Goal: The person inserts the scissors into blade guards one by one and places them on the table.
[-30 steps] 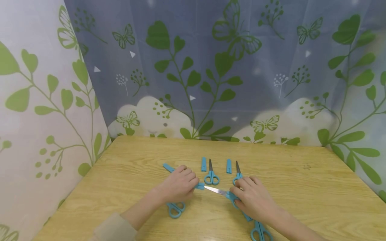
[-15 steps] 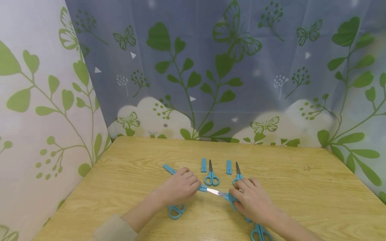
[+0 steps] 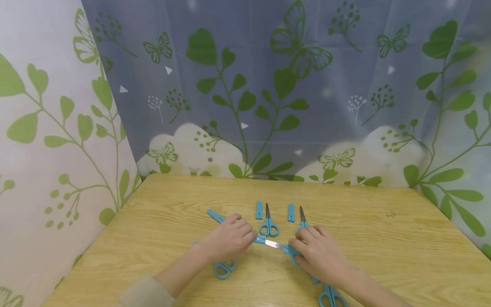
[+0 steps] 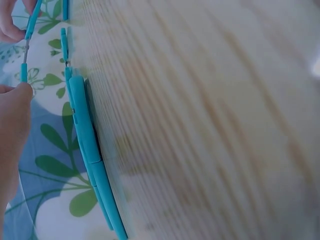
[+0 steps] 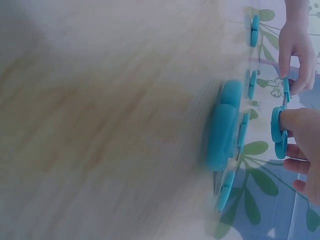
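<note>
My left hand (image 3: 230,238) pinches a blue blade cover (image 3: 259,240) above the table. My right hand (image 3: 322,254) grips the blue handles of a pair of scissors (image 3: 291,252). The tip of its silver blade sits inside the cover's mouth, and the rest of the blade shows between the hands. In the right wrist view, the thumb goes through a handle loop (image 5: 276,125). Another pair of scissors (image 3: 222,270) lies below my left hand, partly hidden by it. More scissors (image 3: 330,296) lie near my right forearm, with a blue piece partly covered by that hand.
Behind the hands, two scissors with dark blades, one in the middle (image 3: 269,228) and one at the right (image 3: 302,214), lie beside loose covers (image 3: 259,210). A blue cover (image 3: 215,215) points out from behind my left hand. Patterned cloth (image 3: 245,106) hangs behind the wooden table (image 3: 383,238).
The cover and the scissors have come closer together, the cover shifting right and the scissors slightly left. Less of the blade shows between them.
</note>
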Motion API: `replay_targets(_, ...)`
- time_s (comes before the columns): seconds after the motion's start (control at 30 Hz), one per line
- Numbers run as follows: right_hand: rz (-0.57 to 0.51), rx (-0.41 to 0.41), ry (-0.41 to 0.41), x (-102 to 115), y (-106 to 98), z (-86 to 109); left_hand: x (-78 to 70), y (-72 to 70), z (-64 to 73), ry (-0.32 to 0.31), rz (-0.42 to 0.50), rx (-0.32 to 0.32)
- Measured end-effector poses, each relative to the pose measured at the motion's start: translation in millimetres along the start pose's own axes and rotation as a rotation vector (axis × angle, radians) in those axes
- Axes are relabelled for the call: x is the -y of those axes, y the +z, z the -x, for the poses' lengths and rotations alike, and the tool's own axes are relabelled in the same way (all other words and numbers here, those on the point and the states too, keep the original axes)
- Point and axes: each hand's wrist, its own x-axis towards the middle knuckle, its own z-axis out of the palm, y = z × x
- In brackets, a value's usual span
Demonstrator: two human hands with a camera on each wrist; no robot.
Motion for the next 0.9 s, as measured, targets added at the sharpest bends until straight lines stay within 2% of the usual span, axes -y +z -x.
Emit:
replay_targets(0.53, 0.004, -0.001, -0.013, 1.6, 2.9, -7.4, -5.1, 6.1, -5.3, 0.030, 0.020, -0.058)
replay_targets(0.9, 0.004, -0.019, -0.027, 3.2, 3.8, -9.1, -7.7, 5.0, -6.8, 0.001, 0.058, -0.022)
